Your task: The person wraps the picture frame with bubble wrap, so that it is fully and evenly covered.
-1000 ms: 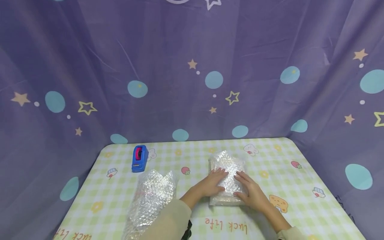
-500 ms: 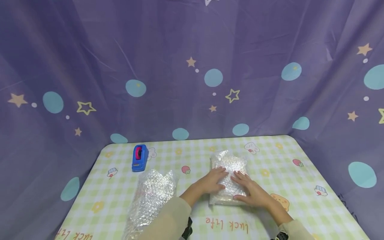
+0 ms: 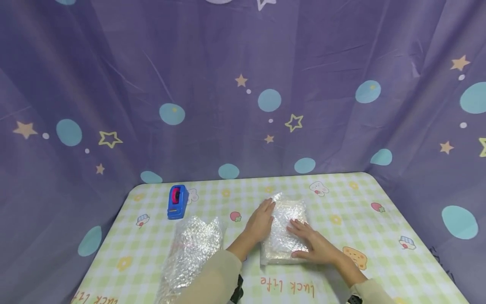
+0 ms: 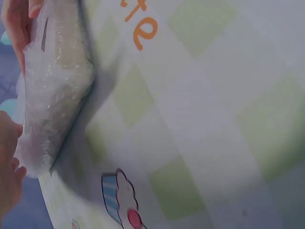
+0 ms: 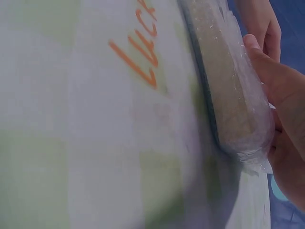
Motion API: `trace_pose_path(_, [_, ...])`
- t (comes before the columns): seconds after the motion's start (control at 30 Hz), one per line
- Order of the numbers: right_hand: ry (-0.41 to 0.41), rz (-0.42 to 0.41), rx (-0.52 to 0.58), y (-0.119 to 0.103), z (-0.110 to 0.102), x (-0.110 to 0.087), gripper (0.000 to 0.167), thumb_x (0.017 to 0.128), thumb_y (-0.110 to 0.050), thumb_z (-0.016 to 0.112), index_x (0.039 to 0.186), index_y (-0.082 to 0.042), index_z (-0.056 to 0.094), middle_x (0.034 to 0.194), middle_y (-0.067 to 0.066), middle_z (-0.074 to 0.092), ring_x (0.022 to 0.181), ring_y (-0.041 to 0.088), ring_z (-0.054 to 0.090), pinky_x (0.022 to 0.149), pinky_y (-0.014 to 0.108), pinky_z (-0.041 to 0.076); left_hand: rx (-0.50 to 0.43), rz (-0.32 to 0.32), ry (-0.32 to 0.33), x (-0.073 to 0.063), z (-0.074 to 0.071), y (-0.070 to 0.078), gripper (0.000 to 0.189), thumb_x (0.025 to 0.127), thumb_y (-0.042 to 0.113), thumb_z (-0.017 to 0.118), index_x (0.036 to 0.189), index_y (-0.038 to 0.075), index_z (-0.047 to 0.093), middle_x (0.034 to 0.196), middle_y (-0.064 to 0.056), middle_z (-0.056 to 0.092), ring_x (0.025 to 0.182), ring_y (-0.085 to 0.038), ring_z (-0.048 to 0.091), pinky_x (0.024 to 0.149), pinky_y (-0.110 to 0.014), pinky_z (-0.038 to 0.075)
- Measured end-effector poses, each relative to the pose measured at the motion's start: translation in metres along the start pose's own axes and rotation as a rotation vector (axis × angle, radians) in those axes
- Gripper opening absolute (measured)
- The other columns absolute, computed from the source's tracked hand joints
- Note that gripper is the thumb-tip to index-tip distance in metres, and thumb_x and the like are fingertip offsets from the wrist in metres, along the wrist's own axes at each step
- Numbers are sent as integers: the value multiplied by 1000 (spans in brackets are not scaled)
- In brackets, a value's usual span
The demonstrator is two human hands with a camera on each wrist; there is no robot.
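Observation:
A flat package in bubble wrap (image 3: 284, 232) lies on the table right of centre. My left hand (image 3: 260, 221) rests against its left side, fingers together and pointing away from me. On top of the wrap, my right hand (image 3: 313, 242) lies with its fingers spread. From the side, the right wrist view shows a pale block-like edge through the clear wrap (image 5: 228, 90); what is inside cannot be made out. In the left wrist view the wrap (image 4: 57, 95) bulges between the left hand (image 4: 8, 162) and the right hand.
To the left lies a loose sheet of bubble wrap (image 3: 193, 253), partly under the left sleeve (image 3: 214, 278). A blue tape dispenser (image 3: 177, 202) with a pink hub stands at the back left. The table has a green checked cover (image 3: 152, 236); a purple curtain (image 3: 212, 139) hangs behind.
My left hand has slid from the top of the package to its left side, and its fingers have come together. The package has shifted slightly left. My right hand stays on top.

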State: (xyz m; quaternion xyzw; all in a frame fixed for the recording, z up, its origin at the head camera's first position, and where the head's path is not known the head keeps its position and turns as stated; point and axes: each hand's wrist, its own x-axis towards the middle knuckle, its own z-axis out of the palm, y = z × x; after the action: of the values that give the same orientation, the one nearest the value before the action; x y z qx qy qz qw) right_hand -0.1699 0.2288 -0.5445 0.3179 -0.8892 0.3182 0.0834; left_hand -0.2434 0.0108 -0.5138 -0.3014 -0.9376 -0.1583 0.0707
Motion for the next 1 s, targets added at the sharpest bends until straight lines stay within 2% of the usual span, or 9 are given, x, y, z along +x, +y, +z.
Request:
trace_pose_path(0.1, [-9,-28,-3,-1,3,4,74,80,-42,72,137,-1,50,149,26,39,136,48,35,119,17,-1,54,-9,14,-1,-1,-5,48,95,15,55,140,3,45,150,-12,43,140,-28,41,116,-39,36])
trace_pose_path(0.17, [-7,-31,-9,-2,4,6,74,80,-42,73,137,-2,50,148,25,40,136,47,36,120,21,1,102,-6,-9,-2,-2,-7,48,96,17,54,142,5,44,152,-11,42,142,-27,39,116,-40,37])
trace_pose_path(0.33, [-41,-38,21,-4,5,11,74,81,-42,72,137,-1,49,149,25,38,137,47,34,119,20,0,193,-13,-133,-4,-5,-10,52,99,23,48,148,10,36,157,-6,34,147,-22,29,120,-40,30])
trace_pose_path(0.43, [-62,-47,36,-5,6,12,74,81,-42,71,138,0,48,149,26,37,138,48,33,119,18,-1,229,-15,-187,-5,-4,-11,53,100,27,45,149,11,33,159,-4,30,149,-21,24,122,-40,27])
trace_pose_path(0.67, [-63,-44,35,-5,6,15,75,80,-43,72,137,-1,50,150,25,38,138,47,33,120,19,-1,371,7,-203,-3,-2,-15,54,100,35,44,149,16,34,159,2,30,149,-17,25,120,-38,30])
trace_pose_path(0.8, [-62,-30,33,-5,6,16,75,78,-43,74,137,-3,51,150,23,38,139,46,34,121,36,11,429,19,-201,1,-5,-17,53,98,39,46,147,20,38,157,6,34,147,-15,30,119,-37,31])
trace_pose_path(0.9, [-60,-5,13,-6,6,16,77,76,-46,74,138,-6,51,151,21,39,139,44,35,114,52,21,450,34,-203,4,-8,-17,53,98,41,46,146,22,39,156,6,36,145,-15,32,118,-37,31])
trace_pose_path(1.0, [-80,23,-3,-8,5,16,80,76,-49,74,140,-8,49,152,19,37,140,42,35,112,57,26,462,37,-223,4,-10,-17,51,99,42,43,147,26,37,157,6,34,145,-15,31,118,-37,31])
